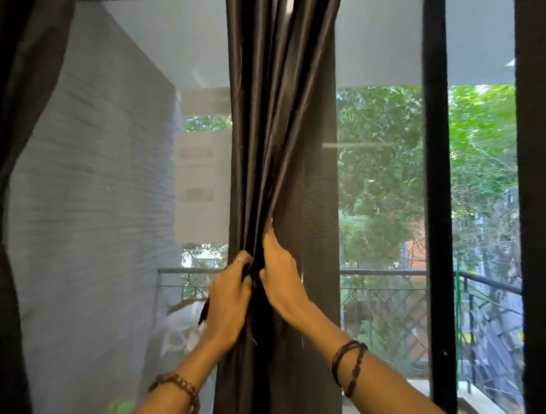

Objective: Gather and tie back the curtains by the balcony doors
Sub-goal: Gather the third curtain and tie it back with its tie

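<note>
A dark brown satin curtain [270, 118] hangs in the middle of the balcony doors, bunched into tight folds. My left hand [230, 293] grips the folds from the left, and a thin dark strip hangs below it. My right hand [280, 274] grips the same bunch from the right, its fingers curled into the fabric. The two hands almost touch at waist height of the curtain. A second dark curtain [0, 157] hangs at the far left, cinched at about mid-height.
A black door frame [437, 166] stands upright to the right, with another dark curtain edge [543, 192] at the far right. Through the glass I see a grey ribbed wall [91, 200], a balcony railing [382, 272] and green trees.
</note>
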